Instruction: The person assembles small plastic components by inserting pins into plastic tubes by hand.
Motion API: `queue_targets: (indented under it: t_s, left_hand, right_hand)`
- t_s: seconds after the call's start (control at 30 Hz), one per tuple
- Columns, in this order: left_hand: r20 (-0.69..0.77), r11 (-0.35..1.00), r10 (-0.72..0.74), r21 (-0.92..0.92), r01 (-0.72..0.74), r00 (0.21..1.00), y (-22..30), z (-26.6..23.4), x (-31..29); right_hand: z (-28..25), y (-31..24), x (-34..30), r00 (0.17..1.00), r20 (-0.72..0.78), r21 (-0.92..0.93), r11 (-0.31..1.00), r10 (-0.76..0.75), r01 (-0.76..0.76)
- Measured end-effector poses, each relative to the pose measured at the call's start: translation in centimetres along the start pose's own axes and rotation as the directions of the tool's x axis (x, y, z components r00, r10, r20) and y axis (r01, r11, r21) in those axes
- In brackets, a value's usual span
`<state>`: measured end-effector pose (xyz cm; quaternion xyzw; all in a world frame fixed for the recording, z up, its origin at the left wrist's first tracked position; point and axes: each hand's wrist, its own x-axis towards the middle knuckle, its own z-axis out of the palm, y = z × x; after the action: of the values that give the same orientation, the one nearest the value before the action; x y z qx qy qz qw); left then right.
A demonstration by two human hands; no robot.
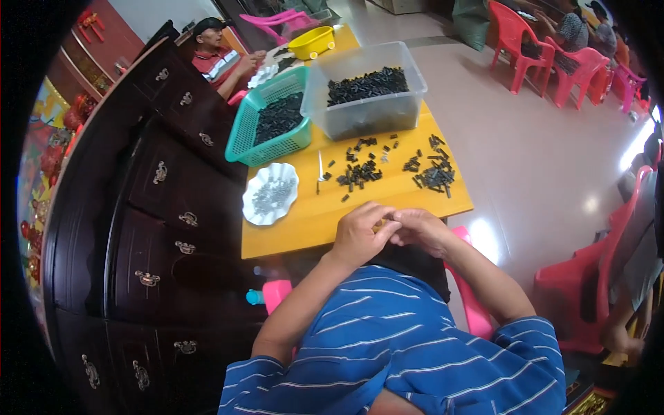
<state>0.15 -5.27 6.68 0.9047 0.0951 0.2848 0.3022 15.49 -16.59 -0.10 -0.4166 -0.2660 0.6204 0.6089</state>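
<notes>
Just past the table's near edge, my left hand (360, 234) and my right hand (423, 232) meet with their fingertips pinched together. A small dark piece seems to show between them, mostly hidden by the fingers. Ahead on the yellow table (304, 232) lie two loose heaps of short black tubular pieces, a middle heap (361, 173) and a right heap (437, 174). To the left, a white scalloped dish (280, 170) holds many tiny clear bits (271, 196). Between dish and middle heap lies a thin white stick (320, 166).
A clear plastic bin (370, 124) and a green basket (273, 149), both holding black pieces, stand farther back, before a yellow basin (311, 43). A dark drawer cabinet (166, 242) borders the left. Another person (221, 59) sits beyond. Red chairs (515, 41) stand right.
</notes>
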Motion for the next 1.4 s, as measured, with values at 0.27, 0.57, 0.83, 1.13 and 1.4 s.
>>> queue_targets:
  t_s: [0.27,0.57,0.83,1.13,1.4]
  left_hand:
    - [0.464,0.939,-0.249,-0.098,0.329,0.85,-3.3,-3.8,-1.7]
    - [-0.437,0.93,-0.108,0.274,0.246,0.893,-8.6,-16.2,6.4]
    - [-0.099,0.93,-0.305,0.185,0.318,0.947,-10.4,-7.4,0.3]
    - [-0.105,0.948,-0.172,0.253,0.193,0.98,-9.3,-3.6,0.7]
    - [-0.049,0.887,0.113,0.456,-0.078,0.992,-7.6,-0.2,5.6]
  right_hand:
    - [1.0,-0.1,-0.5,0.986,0.126,-0.428,0.903,0.106,-0.042]
    - [1.5,-1.1,-1.0,0.984,0.139,-0.492,0.87,0.115,-0.033]
    - [1.0,-0.9,-0.8,0.983,0.146,-0.486,0.874,0.112,-0.028]
    - [1.0,-1.4,-0.8,0.994,0.097,-0.452,0.892,0.047,0.001]
    - [0.4,-1.0,-0.6,0.998,0.061,-0.395,0.918,-0.022,0.044]
